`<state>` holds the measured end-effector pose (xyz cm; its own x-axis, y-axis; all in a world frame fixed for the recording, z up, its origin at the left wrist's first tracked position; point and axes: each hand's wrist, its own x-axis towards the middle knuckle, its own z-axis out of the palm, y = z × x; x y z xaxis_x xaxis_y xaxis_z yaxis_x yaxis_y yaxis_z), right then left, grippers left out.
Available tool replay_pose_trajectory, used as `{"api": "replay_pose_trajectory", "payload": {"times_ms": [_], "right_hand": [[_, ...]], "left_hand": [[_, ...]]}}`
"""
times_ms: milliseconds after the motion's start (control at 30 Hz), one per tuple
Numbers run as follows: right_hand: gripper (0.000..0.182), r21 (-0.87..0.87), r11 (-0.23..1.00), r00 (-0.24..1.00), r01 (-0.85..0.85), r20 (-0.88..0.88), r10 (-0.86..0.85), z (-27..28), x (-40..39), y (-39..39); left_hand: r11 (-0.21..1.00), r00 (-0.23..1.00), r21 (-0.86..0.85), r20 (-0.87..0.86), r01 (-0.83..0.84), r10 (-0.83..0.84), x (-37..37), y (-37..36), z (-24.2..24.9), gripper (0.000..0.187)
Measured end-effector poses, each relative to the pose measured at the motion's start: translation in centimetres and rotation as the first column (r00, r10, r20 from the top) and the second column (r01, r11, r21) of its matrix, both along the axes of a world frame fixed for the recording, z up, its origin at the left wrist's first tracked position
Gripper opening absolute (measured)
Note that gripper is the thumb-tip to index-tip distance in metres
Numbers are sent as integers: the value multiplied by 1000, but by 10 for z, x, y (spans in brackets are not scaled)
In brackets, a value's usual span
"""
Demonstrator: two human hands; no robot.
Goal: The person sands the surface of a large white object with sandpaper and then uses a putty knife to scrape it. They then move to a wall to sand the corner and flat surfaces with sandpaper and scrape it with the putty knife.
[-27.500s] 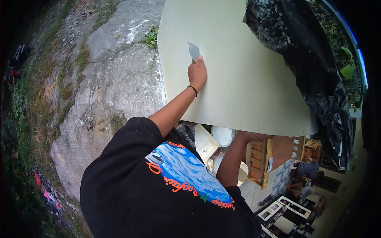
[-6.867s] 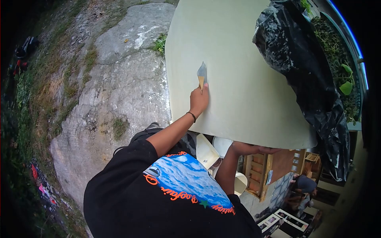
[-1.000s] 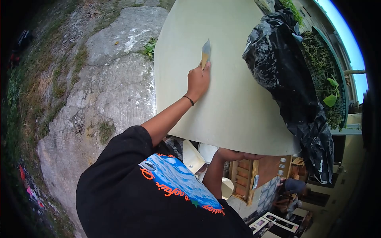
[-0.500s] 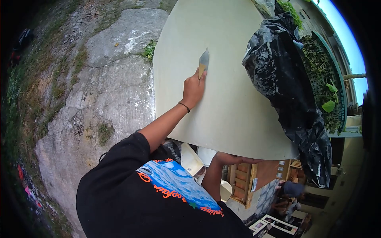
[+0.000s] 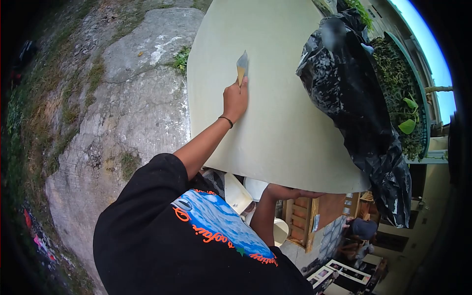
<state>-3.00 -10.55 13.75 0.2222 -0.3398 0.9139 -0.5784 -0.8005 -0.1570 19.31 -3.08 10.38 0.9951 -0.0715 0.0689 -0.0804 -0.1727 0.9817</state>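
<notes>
My left hand (image 5: 235, 102), with a dark band at the wrist, is closed around a putty knife (image 5: 242, 68). The knife has a grey, pointed-looking blade and a yellowish lower part, and its blade lies against a large, smooth, pale grey-beige panel (image 5: 275, 113). At the panel's near edge, my right hand (image 5: 290, 192) has its fingers stretched out along the underside. That edge partly hides these fingers, and I see nothing held in them.
Crumpled black plastic sheeting (image 5: 361, 98) drapes over the panel's right side, beside a leafy planter (image 5: 400, 93). White containers (image 5: 255, 188) and a wooden frame (image 5: 297, 219) stand below the edge. Cracked concrete (image 5: 118, 113) is at left. Another person (image 5: 363, 229) is at lower right.
My left hand and the putty knife have shifted slightly up and left over the panel, and the blade points more upright. My right hand stays at the near edge.
</notes>
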Motion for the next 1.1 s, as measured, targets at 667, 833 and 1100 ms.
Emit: {"api": "replay_pose_trajectory", "payload": {"times_ms": [667, 833, 1100], "right_hand": [[65, -193, 945, 946, -263, 138, 292, 5, 14, 1], [67, -73, 954, 940, -292, 161, 300, 14, 13, 7], [68, -153, 965, 973, -214, 49, 224, 32, 20, 26]], "left_hand": [[994, 970, -110, 243, 16, 11, -18, -3, 27, 42], [991, 935, -97, 350, 96, -56, -44, 6, 25, 37], [959, 941, -230, 328, 169, -87, -85, 17, 58, 39]]}}
